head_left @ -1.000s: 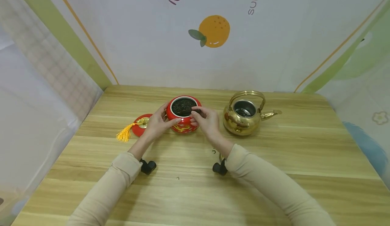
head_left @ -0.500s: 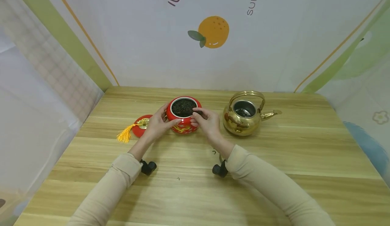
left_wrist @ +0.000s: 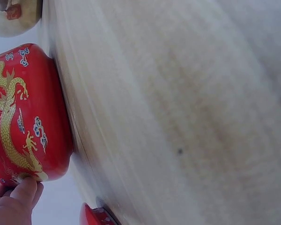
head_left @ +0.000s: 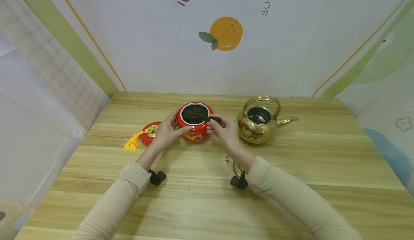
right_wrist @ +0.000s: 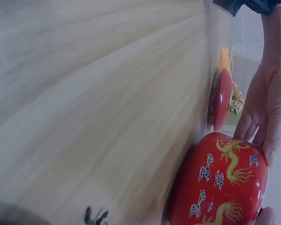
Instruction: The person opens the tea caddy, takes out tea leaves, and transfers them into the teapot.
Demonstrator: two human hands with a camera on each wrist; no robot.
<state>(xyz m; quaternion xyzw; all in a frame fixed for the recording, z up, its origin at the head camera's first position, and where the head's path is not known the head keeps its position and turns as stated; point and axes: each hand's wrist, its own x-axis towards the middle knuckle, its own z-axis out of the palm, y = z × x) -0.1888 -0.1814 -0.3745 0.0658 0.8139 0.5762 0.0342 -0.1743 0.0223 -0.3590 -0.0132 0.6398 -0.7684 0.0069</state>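
Note:
A red jar with gold dragons stands on the table, full of dark tea leaves. My left hand holds its left side, thumb across the front below the white rim; the left wrist view shows fingertips against the jar. Between thumb and fingers, my right hand pinches a slim dark scoop that lies over the jar's mouth near the front rim. Whether its tip carries leaves is too small to tell. In the right wrist view only a little of the right hand shows, at the bottom edge.
A gold kettle stands open to the right, with some dark leaves inside and its spout pointing right. The red lid with a yellow tassel lies left. A gold lid sits partly under the right wrist. Stray leaves dot the table.
My right hand has shifted slightly right, drawing the scoop up so more of it shows over the jar's mouth. The left hand and the jar stay in place.

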